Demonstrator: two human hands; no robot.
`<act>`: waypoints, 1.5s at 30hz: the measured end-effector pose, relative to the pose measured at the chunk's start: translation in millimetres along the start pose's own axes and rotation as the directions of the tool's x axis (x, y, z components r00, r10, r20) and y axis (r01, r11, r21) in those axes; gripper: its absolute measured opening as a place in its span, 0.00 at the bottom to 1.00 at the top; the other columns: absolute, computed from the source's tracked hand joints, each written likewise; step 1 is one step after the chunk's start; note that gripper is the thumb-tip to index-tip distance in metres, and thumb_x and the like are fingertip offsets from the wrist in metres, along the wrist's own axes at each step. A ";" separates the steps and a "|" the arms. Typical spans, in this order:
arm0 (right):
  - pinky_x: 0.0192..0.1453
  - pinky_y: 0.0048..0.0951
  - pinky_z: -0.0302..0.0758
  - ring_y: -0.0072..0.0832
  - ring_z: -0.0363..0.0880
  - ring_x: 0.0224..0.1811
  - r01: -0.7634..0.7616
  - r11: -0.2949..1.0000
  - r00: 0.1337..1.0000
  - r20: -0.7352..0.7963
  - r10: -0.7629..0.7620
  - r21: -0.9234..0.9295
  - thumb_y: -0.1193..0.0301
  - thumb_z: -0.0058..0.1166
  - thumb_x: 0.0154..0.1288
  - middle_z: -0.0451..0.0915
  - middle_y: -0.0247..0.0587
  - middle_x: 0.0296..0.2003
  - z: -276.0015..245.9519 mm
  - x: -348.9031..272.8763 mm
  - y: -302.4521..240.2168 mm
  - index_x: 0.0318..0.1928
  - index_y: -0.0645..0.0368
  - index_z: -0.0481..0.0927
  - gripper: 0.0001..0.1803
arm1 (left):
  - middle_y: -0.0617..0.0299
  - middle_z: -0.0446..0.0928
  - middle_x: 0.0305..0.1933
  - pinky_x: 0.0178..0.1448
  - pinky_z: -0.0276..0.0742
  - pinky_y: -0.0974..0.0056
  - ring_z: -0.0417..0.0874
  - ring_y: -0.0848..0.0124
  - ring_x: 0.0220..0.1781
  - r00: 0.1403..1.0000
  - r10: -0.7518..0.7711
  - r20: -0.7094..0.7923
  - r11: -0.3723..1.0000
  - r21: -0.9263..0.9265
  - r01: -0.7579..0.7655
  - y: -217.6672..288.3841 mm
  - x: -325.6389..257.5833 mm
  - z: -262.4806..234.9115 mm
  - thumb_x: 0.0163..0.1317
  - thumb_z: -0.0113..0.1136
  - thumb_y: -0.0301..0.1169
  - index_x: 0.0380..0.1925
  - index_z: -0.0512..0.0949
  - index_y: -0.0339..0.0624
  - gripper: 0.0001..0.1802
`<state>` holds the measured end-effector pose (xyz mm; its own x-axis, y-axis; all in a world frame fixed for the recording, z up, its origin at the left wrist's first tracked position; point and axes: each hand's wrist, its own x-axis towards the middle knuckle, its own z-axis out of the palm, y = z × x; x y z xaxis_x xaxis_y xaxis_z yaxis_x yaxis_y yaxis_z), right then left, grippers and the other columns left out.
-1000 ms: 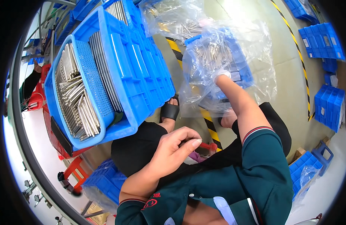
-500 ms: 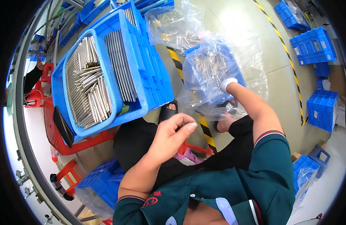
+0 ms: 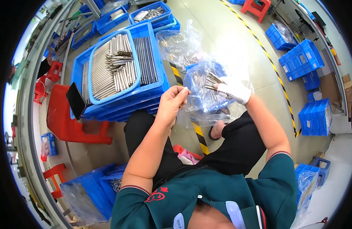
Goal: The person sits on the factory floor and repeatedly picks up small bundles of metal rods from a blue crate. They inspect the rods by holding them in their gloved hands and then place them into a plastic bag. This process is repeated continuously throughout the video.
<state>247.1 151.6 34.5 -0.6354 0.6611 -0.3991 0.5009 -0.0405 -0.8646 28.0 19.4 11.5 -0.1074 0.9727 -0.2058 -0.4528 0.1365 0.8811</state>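
Observation:
My right hand (image 3: 234,91), in a white glove, grips a small bundle of metal rods (image 3: 213,80) that fan out to the left from its fingers. It is above a blue bin (image 3: 218,70) covered with clear plastic, where many loose slim rods (image 3: 199,81) lie. My bare left hand (image 3: 173,103) hovers left of that bin, thumb and fingertips pinched together; anything between them is too small to make out. Farther left, a light-blue basket (image 3: 137,72) holds rows of shiny rods (image 3: 103,78). It sits in a large blue crate (image 3: 159,57) beside darker long rods (image 3: 144,61).
A dark flat device (image 3: 75,100) leans at the crate's near left corner, above a red stool (image 3: 61,114). Plastic bags (image 3: 178,42) lie beyond the bin. Yellow-black tape (image 3: 260,42) crosses the floor. Blue crates (image 3: 315,116) stand at the right and more (image 3: 90,187) at lower left.
My right hand has lifted out of the bin, bringing up several rods. My left hand has risen slightly, its fingertips still together. The view has shifted, showing more of the far floor.

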 end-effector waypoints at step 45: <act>0.32 0.38 0.69 0.44 0.74 0.26 0.307 0.883 0.905 -0.179 -0.386 -0.355 0.63 0.52 0.61 0.73 0.51 0.22 66.4 -6.5 -34.5 0.32 0.62 0.75 0.13 | 0.61 0.78 0.24 0.24 0.70 0.74 0.74 0.79 0.21 0.998 -0.050 -0.023 0.991 0.123 0.052 -1.4 4.2 -13.6 0.60 0.63 0.34 0.34 0.77 0.36 0.11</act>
<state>194.9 99.0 46.6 -0.6632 0.7479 0.0276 0.4562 0.4332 -0.7773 16.1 20.7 3.6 -0.1051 0.9601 -0.2591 -0.3450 0.2092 0.9150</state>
